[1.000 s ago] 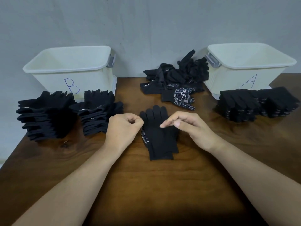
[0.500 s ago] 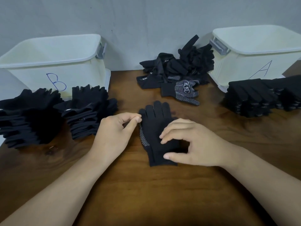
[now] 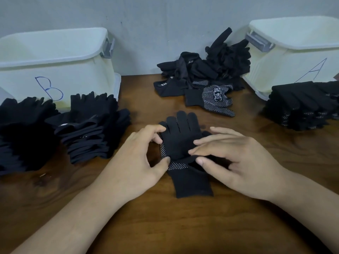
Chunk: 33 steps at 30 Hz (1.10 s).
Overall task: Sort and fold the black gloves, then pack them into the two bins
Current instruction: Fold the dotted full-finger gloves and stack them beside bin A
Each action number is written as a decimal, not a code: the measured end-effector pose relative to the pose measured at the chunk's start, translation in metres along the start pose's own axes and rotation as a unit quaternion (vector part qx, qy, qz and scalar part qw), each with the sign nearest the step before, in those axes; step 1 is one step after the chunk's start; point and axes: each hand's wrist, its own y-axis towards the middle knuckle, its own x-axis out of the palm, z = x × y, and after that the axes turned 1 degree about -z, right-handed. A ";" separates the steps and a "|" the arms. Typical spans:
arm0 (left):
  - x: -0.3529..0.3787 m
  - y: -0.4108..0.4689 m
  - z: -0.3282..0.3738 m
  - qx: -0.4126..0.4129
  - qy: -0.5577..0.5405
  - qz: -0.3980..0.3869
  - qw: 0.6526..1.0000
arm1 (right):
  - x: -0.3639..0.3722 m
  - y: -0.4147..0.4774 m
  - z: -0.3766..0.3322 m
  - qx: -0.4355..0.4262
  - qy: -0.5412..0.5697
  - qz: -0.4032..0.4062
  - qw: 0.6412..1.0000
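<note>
- A pair of gloves (image 3: 180,142) lies flat at the centre of the frame on the wooden table (image 3: 165,226), with the fingers pointing to the wall (image 3: 146,19) and the cuff nearest the person.
- The top glove is plain black. White grip dots show along the left edge and in a patch at mid-length, where the top layer is lifted.
- The left hand (image 3: 134,162) is at the pair's left edge with its fingers curled. The fingertips touch the edge near the knuckle area and the thumb presses on the dotted patch, so the edge is pinched between them.
- The right hand (image 3: 238,162) comes in from the right. Its fingers lie nearly straight across the top glove, the thumb is tucked at the raised fold, and the top layer is pinched between thumb and fingers.
- A white bin marked B (image 3: 55,70) stands at upper left against the wall, and a white bin marked A (image 3: 293,57) stands at upper right.
- Two stacks of folded black gloves sit in front of bin B, one at the far left (image 3: 23,136) and one just beside it (image 3: 93,129).
- Another folded stack (image 3: 302,107) sits in front of bin A, with dots showing on its layers.
- A loose heap of gloves (image 3: 211,70) lies between the bins at upper centre.
- A dotted glove with a white logo (image 3: 211,99) lies at the heap's front edge, palm up.
</note>
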 end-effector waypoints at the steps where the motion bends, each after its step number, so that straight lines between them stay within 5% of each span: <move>1: 0.000 0.000 0.000 0.007 0.004 -0.002 1.000 | 0.001 0.000 -0.002 0.012 0.019 0.018 1.000; 7: -0.001 0.001 0.000 0.023 0.018 -0.006 1.000 | 0.003 0.003 -0.017 0.030 0.077 0.072 0.994; 14: 0.005 0.003 -0.005 0.021 0.012 0.018 1.000 | 0.003 0.001 -0.013 0.023 0.106 -0.031 0.994; 24: 0.004 0.003 -0.004 -0.002 -0.012 0.086 0.996 | 0.003 -0.002 -0.006 0.029 0.112 -0.077 0.990; 33: 0.002 0.003 -0.004 0.004 0.026 0.035 0.999 | 0.000 -0.001 -0.005 0.061 0.125 -0.114 0.984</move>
